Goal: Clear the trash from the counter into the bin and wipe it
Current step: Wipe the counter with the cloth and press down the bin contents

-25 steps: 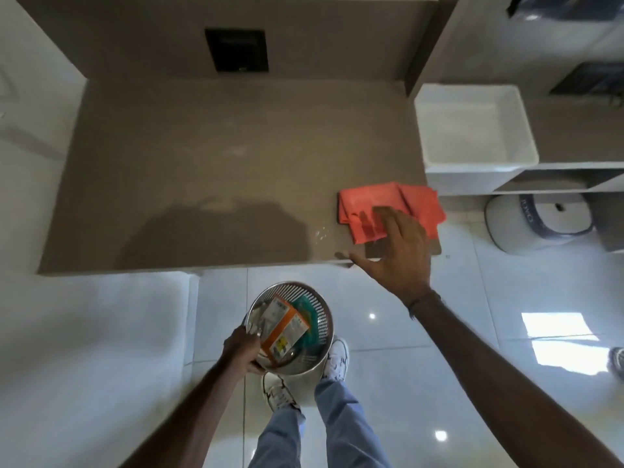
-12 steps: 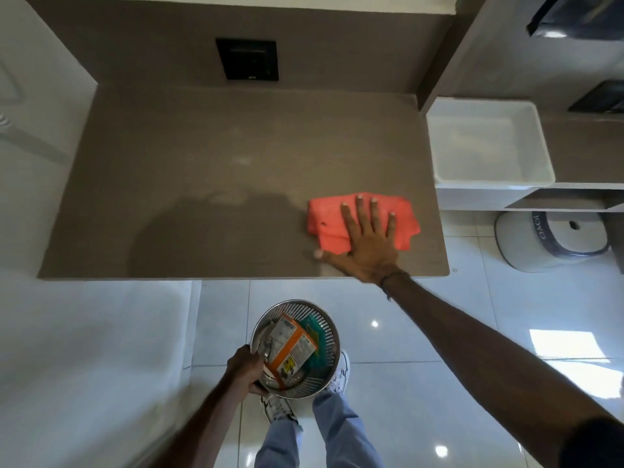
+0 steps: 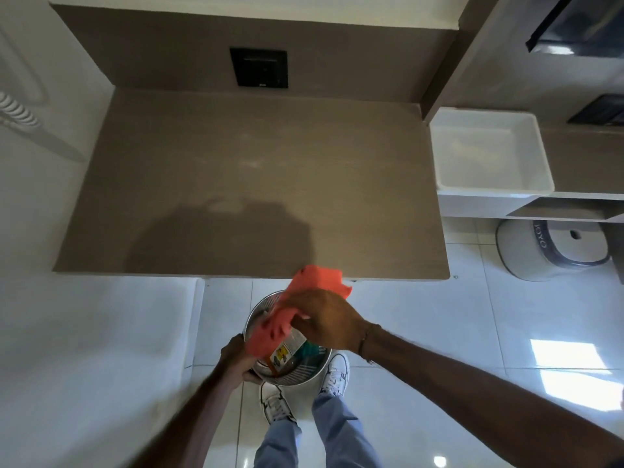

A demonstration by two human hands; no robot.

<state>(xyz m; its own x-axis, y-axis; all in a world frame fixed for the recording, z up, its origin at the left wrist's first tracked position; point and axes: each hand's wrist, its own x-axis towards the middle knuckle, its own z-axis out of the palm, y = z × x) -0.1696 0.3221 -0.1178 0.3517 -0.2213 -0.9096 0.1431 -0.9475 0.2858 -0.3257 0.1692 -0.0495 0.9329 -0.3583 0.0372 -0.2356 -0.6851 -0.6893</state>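
Note:
My right hand (image 3: 326, 317) grips an orange cloth (image 3: 304, 298), holding it in the air just off the front edge of the brown counter (image 3: 250, 184), above the bin. The round metal mesh bin (image 3: 297, 369) hangs below the counter edge, with my left hand (image 3: 236, 356) clamped on its left rim. Inside the bin I see an orange-and-white carton (image 3: 285, 352) and something teal, partly covered by the cloth and my right hand. The counter top carries only my shadow and faint smears.
A white plastic tub (image 3: 489, 157) stands on a lower shelf right of the counter. A white round stool (image 3: 550, 248) sits on the glossy tiled floor below it. A black wall socket (image 3: 259, 67) is set in the back panel. My shoes (image 3: 334, 373) stand under the bin.
My right hand swept the orange cloth left and toward me across the counter, then lifted it off the front edge over the bin. The left hand kept holding the bin.

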